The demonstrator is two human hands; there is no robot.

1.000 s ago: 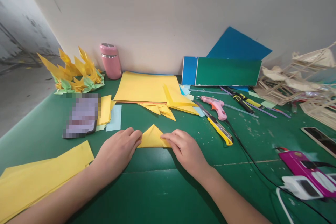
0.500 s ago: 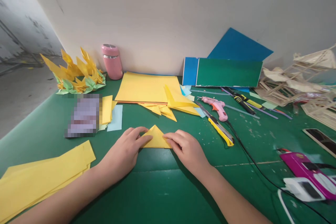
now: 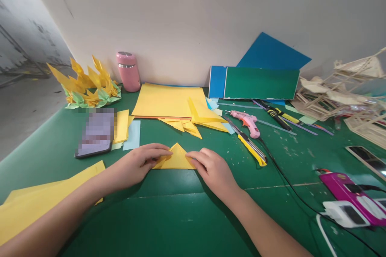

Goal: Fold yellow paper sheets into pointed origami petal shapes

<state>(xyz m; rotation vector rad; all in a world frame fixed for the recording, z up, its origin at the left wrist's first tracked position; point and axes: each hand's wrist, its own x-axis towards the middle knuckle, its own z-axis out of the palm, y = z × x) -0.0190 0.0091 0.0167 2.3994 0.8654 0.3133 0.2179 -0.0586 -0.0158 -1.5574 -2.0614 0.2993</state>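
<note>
A folded piece of yellow paper (image 3: 176, 160), shaped like a flat triangle with its tip pointing away from me, lies on the green table (image 3: 187, 221). My left hand (image 3: 147, 160) rests over the paper's left corner, fingers long and close together, tips on the left slope; part of its thumb is hidden. On the other side my right hand (image 3: 211, 164) pinches the right corner between thumb and bent fingers. Beyond the paper lie folded yellow pieces (image 3: 188, 127) and a stack of large yellow sheets (image 3: 165, 100).
To the right are a yellow utility knife (image 3: 252, 149), a pink glue gun (image 3: 245, 120) with its cable, and a magenta power strip (image 3: 346, 196). Yellow strips (image 3: 54, 202), a phone (image 3: 98, 132), a pink flask (image 3: 129, 71) and paper flowers (image 3: 87, 84) stand left.
My left hand has slid and flattened, its fingers now reaching over the triangle's left slope, showing more of the lower left corner. The right hand stays on its corner.
</note>
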